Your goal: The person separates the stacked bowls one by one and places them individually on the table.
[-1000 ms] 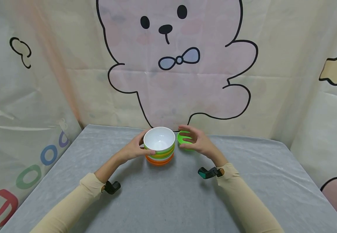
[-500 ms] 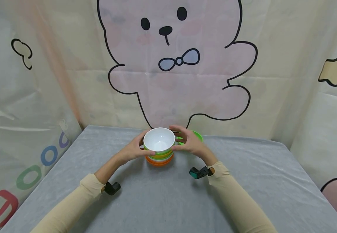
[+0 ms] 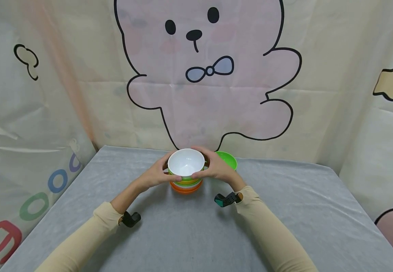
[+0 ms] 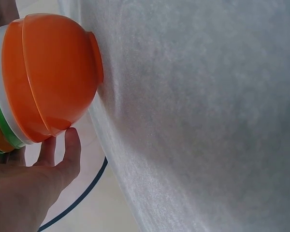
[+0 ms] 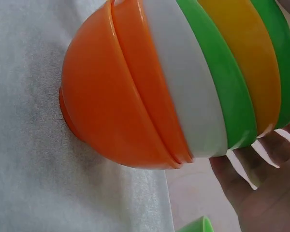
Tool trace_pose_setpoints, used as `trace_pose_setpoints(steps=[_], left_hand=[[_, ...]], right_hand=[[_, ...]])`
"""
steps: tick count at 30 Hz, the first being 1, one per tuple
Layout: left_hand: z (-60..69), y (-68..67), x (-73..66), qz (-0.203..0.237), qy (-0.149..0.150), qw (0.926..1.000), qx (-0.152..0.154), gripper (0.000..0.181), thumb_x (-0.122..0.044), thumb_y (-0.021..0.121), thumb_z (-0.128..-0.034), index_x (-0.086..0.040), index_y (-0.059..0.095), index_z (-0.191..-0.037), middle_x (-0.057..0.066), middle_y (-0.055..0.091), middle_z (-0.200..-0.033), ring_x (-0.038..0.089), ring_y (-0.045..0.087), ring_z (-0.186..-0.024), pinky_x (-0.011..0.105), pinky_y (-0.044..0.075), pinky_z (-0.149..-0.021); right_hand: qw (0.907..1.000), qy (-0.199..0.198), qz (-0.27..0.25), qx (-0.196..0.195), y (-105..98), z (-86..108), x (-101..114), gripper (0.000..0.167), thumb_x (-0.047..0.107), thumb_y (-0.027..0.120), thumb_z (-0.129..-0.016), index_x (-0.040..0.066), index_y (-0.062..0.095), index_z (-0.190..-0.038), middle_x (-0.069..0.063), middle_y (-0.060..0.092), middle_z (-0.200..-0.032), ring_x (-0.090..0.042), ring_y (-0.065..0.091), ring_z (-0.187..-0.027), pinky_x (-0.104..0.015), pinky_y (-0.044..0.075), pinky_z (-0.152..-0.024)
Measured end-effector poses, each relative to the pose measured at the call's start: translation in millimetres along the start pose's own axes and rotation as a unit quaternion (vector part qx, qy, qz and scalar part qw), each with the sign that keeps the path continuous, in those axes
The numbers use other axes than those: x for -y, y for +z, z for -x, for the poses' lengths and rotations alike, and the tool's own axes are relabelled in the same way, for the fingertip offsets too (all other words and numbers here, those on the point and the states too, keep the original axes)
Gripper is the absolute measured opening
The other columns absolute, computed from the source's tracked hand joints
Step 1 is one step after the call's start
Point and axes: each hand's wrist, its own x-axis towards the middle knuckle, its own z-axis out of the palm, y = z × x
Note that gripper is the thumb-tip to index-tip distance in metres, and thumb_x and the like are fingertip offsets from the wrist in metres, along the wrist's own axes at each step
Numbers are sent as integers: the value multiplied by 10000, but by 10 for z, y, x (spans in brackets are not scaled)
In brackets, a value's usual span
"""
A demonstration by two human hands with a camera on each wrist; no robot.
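Observation:
A stack of nested bowls stands on the grey cloth, its top white bowl [image 3: 186, 162] facing up in the head view. Orange bowls [image 5: 101, 92] form the bottom, with white, green and yellow ones above. My left hand [image 3: 153, 174] grips the stack's left side, thumb in front, fingers behind; its fingers [image 4: 72, 150] touch the bowls in the left wrist view. My right hand [image 3: 218, 168] curls round the right side near the top, its fingers [image 5: 232, 179] against the upper bowls. Behind my right hand sits a green bowl [image 3: 228, 159], partly hidden.
The grey cloth [image 3: 189, 234] covers the table beneath both forearms. A curtain [image 3: 196, 113] with a printed bear hangs right behind the table's back edge. In the right wrist view, a bit of the green bowl [image 5: 200, 225] shows at the bottom.
My right hand has moved left from in front of the green bowl to the stack's right side, uncovering more of that bowl. My left hand and the stack have stayed in place.

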Motion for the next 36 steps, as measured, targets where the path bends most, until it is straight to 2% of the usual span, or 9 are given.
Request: trace_pose_setpoints(steps=[6,11,14,18,22,27,31,34,36], left_hand=[[-10,-6,0,2,-31,10000,26,870,-192,840,-861,-153,338,-1571,83,451,-1465,307,475,-1283,546,416,-1044],[-15,-14,6,-22,-27,10000,30,879,-208,844,-857,-159,336,-1574,79,451,-1465,307,476,-1285,549,412,-1047],[-16,-17,11,-23,-1,10000,35,882,-198,844,-857,-162,334,-1576,77,450,-1468,306,477,-1286,540,418,-1044],[-18,-19,16,-1,12,10000,47,884,-181,844,-856,-167,334,-1578,75,446,-1473,304,478,-1286,527,428,-1038],[-21,-21,18,-5,-26,10000,39,901,-194,846,-854,-165,321,-1586,77,438,-1481,308,475,-1290,525,426,-1042],[-24,-20,18,-59,-106,9999,11,921,-218,850,-852,-160,306,-1592,82,432,-1488,313,465,-1304,528,421,-1048],[-22,-17,9,-61,-157,9999,-11,918,-215,851,-848,-147,311,-1587,89,434,-1489,314,444,-1331,533,412,-1055],[-12,-16,-4,-56,-171,9998,-18,919,-221,853,-842,-148,316,-1584,87,434,-1492,313,429,-1349,536,409,-1058],[-3,-16,-11,-54,-152,9999,-17,921,-223,855,-840,-155,318,-1586,82,432,-1495,310,427,-1353,534,411,-1057]], right_hand=[[9997,-190,161,-48,11,-16,11,830,10,851,-784,-3,444,-1508,-197,546,-1384,-365,557,-1176,-544,480,-958],[9993,-304,218,-65,33,18,213,801,-18,843,-776,-95,447,-1468,-276,545,-1356,-422,555,-1155,-534,485,-953],[9989,-369,248,-114,53,49,338,786,30,861,-782,-116,463,-1443,-281,553,-1336,-408,565,-1140,-495,495,-946],[9985,-425,284,-185,64,63,375,785,59,876,-779,-121,476,-1429,-273,564,-1321,-389,573,-1131,-472,498,-947],[9984,-426,302,-232,63,59,375,777,11,866,-764,-119,482,-1427,-272,572,-1310,-397,573,-1123,-498,493,-946],[9986,-327,308,-291,54,49,375,792,8,875,-752,-109,484,-1431,-231,588,-1299,-344,591,-1110,-495,491,-948],[9984,-458,76,-330,11,3,207,832,29,899,-741,-111,469,-1440,-242,576,-1322,-366,584,-1134,-509,483,-969],[9969,-649,-167,-413,-31,-28,64,868,78,924,-738,-95,463,-1453,-240,567,-1345,-372,575,-1157,-478,484,-985],[9957,-741,-311,-452,-52,-23,52,888,145,938,-741,-79,465,-1459,-231,562,-1356,-366,571,-1170,-447,485,-991]])
